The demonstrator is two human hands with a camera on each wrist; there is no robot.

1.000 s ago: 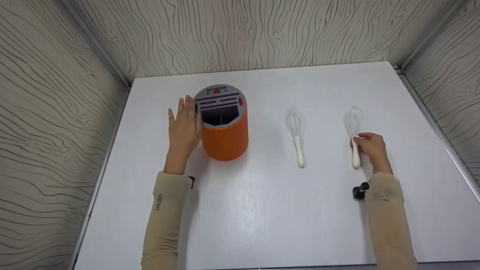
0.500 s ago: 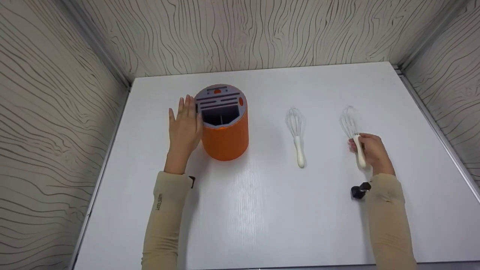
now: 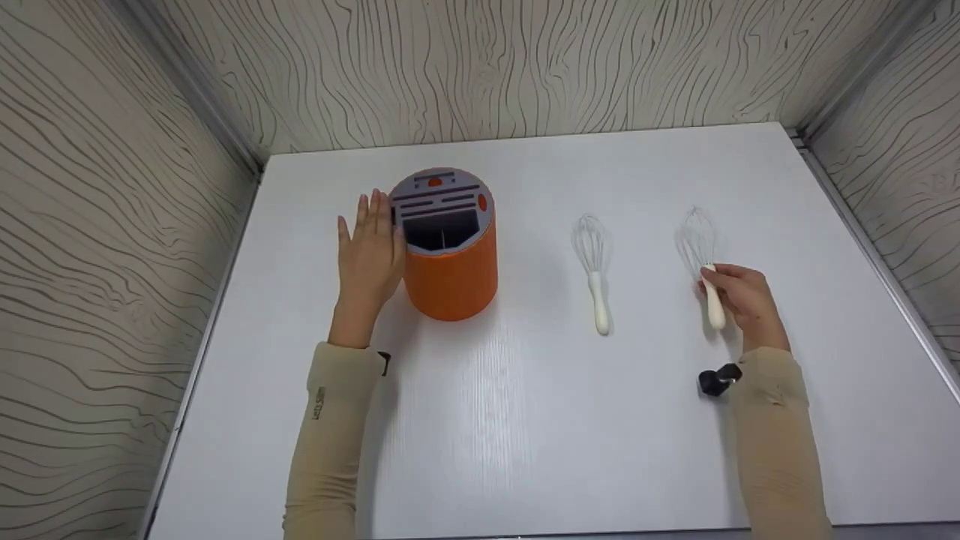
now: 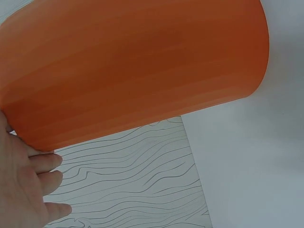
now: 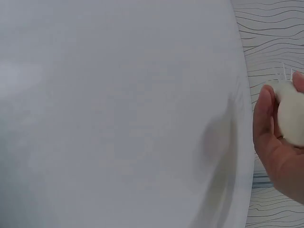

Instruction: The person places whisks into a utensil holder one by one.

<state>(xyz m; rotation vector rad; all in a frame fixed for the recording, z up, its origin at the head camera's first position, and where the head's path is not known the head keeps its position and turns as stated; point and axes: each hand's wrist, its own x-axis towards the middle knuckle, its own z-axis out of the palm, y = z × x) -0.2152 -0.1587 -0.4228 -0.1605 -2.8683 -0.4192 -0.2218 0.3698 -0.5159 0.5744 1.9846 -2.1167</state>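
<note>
My left hand (image 3: 367, 259) rests with straight fingers against the left side of an orange cylindrical utensil holder (image 3: 454, 289), whose grey top has slots and a larger divided opening. In the left wrist view the orange wall (image 4: 142, 61) of the holder fills the upper part, with the fingertips (image 4: 52, 183) at its top end. On the right, my right hand (image 3: 742, 296) pinches a whisk (image 3: 715, 307) near the top of its white handle, wires pointing away. The right wrist view shows the rounded handle end (image 5: 292, 118) within the fingers. A second whisk (image 3: 598, 300) lies between holder and right hand.
The white table (image 3: 540, 435) bears the holder and the second whisk. Patterned panels (image 3: 480, 75) stand at the back and on both sides. A small black device (image 3: 718, 380) sits at the right wrist.
The right hand has picked the whisk up from the table; its handle swung right and partly back, and the wires shifted slightly left. The left hand and the holder stay put.
</note>
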